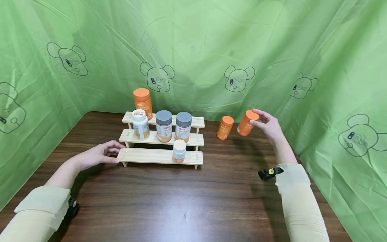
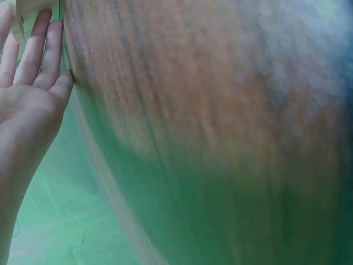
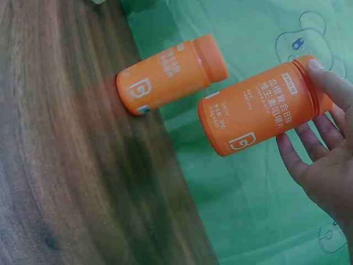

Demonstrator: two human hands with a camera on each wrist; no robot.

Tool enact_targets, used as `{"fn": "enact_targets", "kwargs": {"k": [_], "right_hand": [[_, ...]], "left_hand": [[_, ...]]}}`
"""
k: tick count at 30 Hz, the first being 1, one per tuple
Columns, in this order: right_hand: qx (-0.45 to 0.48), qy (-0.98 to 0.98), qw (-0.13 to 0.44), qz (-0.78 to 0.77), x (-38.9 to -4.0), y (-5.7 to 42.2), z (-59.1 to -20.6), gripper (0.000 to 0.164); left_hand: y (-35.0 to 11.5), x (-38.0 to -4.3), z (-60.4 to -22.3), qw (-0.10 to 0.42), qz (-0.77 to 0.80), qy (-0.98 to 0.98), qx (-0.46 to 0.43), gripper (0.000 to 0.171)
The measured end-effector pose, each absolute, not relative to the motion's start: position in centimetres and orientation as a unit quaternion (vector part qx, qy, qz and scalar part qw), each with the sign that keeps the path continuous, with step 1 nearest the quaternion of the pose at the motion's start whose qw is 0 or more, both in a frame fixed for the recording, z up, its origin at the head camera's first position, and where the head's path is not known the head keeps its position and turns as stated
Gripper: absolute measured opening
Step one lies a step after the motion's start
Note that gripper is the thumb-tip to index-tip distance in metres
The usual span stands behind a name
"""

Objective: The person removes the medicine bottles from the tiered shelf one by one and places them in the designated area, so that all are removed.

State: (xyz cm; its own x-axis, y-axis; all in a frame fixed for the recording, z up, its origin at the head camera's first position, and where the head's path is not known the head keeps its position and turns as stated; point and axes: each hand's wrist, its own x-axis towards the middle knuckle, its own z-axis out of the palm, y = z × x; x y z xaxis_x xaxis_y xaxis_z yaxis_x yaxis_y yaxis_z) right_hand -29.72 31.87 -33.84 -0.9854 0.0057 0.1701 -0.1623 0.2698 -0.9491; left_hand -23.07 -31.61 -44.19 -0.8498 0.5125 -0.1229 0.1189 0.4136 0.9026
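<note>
My right hand [image 1: 269, 126] grips an orange supplement bottle [image 3: 256, 107] by its cap, thumb on one side and fingers on the other. The bottle is tilted and appears to be held off the table. Just left of it, a second orange bottle [image 1: 225, 128] stands upright on the table. My left hand [image 1: 98, 155] is at the left end of a three-tier wooden display rack [image 1: 145, 156], touching the lowest step, thumb in front and fingers toward the back. In the left wrist view its fingers [image 2: 34, 58] look fairly straight beside the wood.
An orange bottle [image 1: 142, 101] stands on the top tier's left. The middle tier bears a white bottle [image 1: 140, 126] and two grey-lidded jars [image 1: 164, 127] [image 1: 183, 127]. A small white-capped bottle [image 1: 179, 153] stands at the lowest tier's right. Green curtain [image 1: 193, 43] surrounds the brown table [image 1: 169, 201].
</note>
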Motion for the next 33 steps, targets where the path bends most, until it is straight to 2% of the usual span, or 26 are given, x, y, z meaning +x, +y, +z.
{"fn": "enact_targets", "kwargs": {"k": [11, 24, 33], "right_hand": [[0.016, -0.8, 0.07, 0.596, -31.5, 32.8, -37.5, 0.061], [0.017, -0.789, 0.053, 0.612, -30.6, 31.0, -38.0, 0.06], [-0.004, -0.79, 0.03, 0.613, -32.2, 31.9, -40.3, 0.064]], "left_hand": [[-31.7, -23.1, -44.3, 0.196, 0.507, 0.816, 0.196, 0.056], [-31.7, -23.0, -44.4, 0.195, 0.507, 0.816, 0.195, 0.056], [-31.6, -23.0, -44.2, 0.198, 0.511, 0.814, 0.193, 0.057]]}}
